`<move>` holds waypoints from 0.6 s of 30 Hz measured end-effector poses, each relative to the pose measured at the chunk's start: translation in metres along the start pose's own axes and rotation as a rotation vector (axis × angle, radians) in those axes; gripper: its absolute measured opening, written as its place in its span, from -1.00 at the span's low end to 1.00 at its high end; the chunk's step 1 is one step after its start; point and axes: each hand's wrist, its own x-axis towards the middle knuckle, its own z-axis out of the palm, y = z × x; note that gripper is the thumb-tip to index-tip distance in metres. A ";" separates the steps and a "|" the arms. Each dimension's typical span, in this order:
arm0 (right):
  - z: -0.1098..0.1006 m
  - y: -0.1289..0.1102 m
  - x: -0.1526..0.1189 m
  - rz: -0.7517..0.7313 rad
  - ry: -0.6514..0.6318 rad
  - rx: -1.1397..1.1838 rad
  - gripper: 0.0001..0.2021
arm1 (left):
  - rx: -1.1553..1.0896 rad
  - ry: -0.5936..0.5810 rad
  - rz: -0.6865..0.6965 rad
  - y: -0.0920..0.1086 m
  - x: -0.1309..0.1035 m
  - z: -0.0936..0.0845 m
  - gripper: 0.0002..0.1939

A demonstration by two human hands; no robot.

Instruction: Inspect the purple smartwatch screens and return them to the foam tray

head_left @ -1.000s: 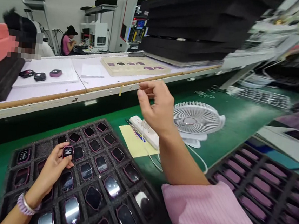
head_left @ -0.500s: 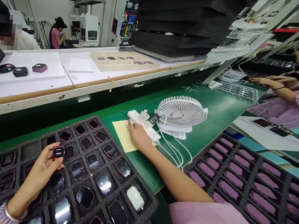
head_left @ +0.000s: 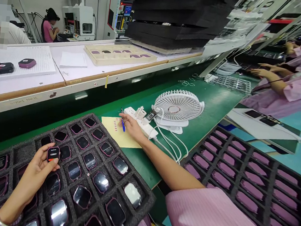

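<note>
Held over the foam tray is a small smartwatch case [head_left: 53,154] with its screen lit, and my left hand [head_left: 37,168] grips it between thumb and fingers. The dark foam tray [head_left: 126,146] beneath has many compartments with watch cases, most with dark screens and purple rims. My right hand [head_left: 132,127] has its fingers around a blue pen [head_left: 122,124], above a yellow paper sheet [head_left: 110,132] with a column of small red marks. Just behind that hand lies a white power strip [head_left: 149,130] with plugs and cables.
A white fan [head_left: 177,106] stands beside the power strip. At right, a second foam tray [head_left: 236,171] holds purple pieces. A shelf [head_left: 95,82] carries a beige tray [head_left: 94,59] and a stack of black foam trays [head_left: 172,22]. Co-workers sit at left and right.
My right hand has the blue pen lifted clear of the power strip's edge, where it was barely visible before. The whole view has shifted slightly; my left hand still holds the watch case.
</note>
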 end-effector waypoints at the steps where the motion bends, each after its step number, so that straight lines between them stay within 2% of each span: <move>1: -0.006 0.002 0.003 0.005 0.011 0.067 -0.64 | -0.003 0.009 0.000 0.001 -0.001 0.001 -0.23; 5: -0.019 0.001 0.006 0.040 0.084 0.245 -0.50 | -0.016 0.051 0.001 0.003 -0.003 0.004 -0.28; 10: -0.011 -0.011 0.012 0.154 0.050 0.425 -0.47 | 0.023 -0.005 -0.008 0.001 -0.001 -0.002 -0.25; 14: 0.001 -0.012 0.023 0.221 0.041 0.474 -0.59 | 0.018 0.017 0.005 0.002 0.000 -0.003 -0.29; 18: 0.006 -0.010 0.022 0.255 0.050 0.444 -0.68 | -0.027 0.048 -0.033 0.003 0.001 -0.002 -0.30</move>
